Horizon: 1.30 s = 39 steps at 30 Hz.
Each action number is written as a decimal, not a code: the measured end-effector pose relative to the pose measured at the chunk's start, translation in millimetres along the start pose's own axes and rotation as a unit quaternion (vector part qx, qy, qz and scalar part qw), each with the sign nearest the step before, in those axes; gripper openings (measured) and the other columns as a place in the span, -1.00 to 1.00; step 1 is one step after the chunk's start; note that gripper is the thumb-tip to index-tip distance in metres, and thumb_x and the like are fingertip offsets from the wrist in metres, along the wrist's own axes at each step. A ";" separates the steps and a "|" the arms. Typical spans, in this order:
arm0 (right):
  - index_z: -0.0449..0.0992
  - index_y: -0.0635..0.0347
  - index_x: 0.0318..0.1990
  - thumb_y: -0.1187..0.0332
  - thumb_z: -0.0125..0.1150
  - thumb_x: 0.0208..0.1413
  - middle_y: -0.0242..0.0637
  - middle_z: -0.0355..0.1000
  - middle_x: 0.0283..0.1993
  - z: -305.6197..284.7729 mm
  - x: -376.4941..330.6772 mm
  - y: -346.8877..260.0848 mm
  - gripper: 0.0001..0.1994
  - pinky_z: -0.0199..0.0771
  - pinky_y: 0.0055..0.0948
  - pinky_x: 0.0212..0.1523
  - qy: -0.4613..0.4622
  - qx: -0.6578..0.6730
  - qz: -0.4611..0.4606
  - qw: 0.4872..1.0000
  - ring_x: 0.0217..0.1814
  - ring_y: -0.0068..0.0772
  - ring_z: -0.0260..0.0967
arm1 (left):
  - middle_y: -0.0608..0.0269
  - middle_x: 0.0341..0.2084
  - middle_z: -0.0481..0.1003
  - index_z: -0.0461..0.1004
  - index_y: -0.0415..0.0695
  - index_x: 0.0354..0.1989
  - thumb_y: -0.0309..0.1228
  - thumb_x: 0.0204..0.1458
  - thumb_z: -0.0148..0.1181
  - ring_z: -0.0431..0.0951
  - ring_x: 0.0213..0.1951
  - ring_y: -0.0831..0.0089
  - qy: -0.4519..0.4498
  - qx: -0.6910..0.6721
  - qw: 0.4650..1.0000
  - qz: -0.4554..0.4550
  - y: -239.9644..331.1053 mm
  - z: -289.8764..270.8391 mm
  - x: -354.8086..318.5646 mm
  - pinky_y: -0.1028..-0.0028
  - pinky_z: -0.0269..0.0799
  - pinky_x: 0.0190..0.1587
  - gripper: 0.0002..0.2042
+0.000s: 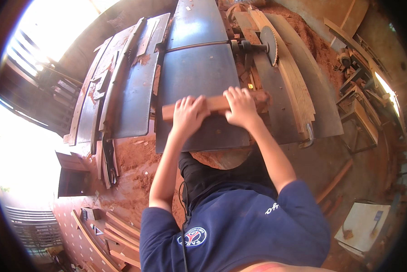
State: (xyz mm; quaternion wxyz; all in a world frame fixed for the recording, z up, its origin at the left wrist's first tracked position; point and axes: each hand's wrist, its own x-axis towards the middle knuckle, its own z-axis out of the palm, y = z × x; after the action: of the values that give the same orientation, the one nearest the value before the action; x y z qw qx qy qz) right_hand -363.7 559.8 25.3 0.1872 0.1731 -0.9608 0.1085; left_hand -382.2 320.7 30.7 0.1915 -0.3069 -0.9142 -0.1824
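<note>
A short, thick reddish-brown wooden block (217, 104) lies crosswise on a dark metal machine table (199, 70) in front of me. My left hand (190, 116) rests over the block near its left end, with its fingers curled across the top. Farther right, my right hand (242, 107) grips the same block, its fingers bent over the far edge. The block's right end reaches past the table's right edge. Its underside is hidden.
A toothed circular saw blade (269, 46) on a shaft stands beyond the right hand. Alongside it runs a long pale plank (290, 75). Another metal table (137, 97) with wood scraps lies to the left. Reddish sawdust (137, 156) covers the floor.
</note>
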 end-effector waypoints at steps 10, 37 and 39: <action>0.45 0.26 0.13 0.21 0.48 -0.15 -0.11 0.42 0.11 -30.1 -53.6 -34.0 -0.36 0.26 -0.10 0.28 -0.033 0.052 0.013 0.998 0.20 -0.11 0.35 | 0.18 -0.07 0.55 0.52 -0.06 0.19 -0.11 -0.03 0.45 0.53 0.02 0.18 -0.040 -0.039 0.997 0.048 25.8 -32.1 -38.1 0.14 0.35 0.15 -0.41; 0.43 0.25 0.13 0.09 0.56 -0.15 -0.11 0.42 0.09 -19.0 -43.3 -30.0 -0.30 0.26 -0.08 0.29 0.011 0.024 0.000 1.000 0.17 -0.06 0.37 | 0.20 -0.14 0.55 0.55 -0.02 0.15 -0.09 -0.07 0.49 0.55 -0.01 0.20 -0.022 -0.035 0.998 0.044 16.0 -27.5 -26.0 0.18 0.37 0.13 -0.42; 0.43 0.29 0.21 0.13 0.44 -0.07 -0.14 0.43 0.15 -3.6 1.5 -7.5 -0.32 0.20 -0.06 0.39 -0.029 -0.022 0.019 0.999 0.27 -0.12 0.34 | 0.20 -0.15 0.56 0.56 0.01 0.13 -0.05 -0.02 0.46 0.56 -0.01 0.20 -0.015 -0.022 0.999 0.043 -16.9 -4.3 11.9 0.17 0.38 0.11 -0.46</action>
State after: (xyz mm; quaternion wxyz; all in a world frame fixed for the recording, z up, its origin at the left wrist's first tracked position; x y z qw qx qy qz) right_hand -361.0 553.5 30.2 0.1612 0.1533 -0.9711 0.0863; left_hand -400.7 312.0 36.3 0.1785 -0.3530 -0.8988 -0.1889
